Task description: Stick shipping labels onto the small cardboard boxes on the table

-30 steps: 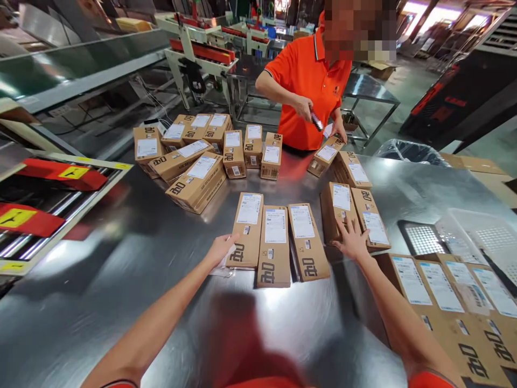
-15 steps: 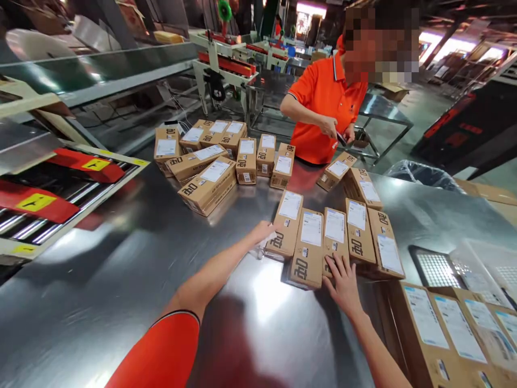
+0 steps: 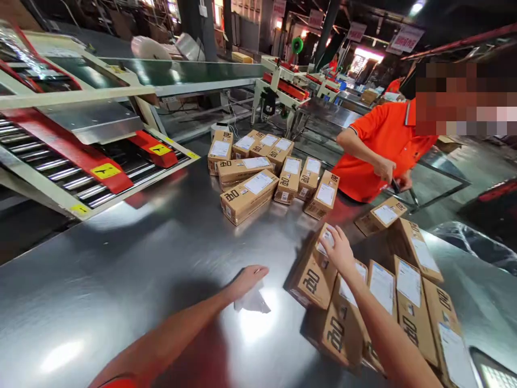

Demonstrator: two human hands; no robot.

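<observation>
Grey metal tabletop (image 3: 161,237): brown rectangular cardboard boxes (image 3: 253,202) with white labels (image 3: 258,183) sit in a far group and a near-right row.
I observe the left hand (image 3: 246,281), fingers curled closed on translucent plastic film (image 3: 252,303); the right hand (image 3: 340,252), fingers half spread, rests over the labelled far end of the row's leftmost box (image 3: 314,275); whether it grips, I cannot tell.
</observation>
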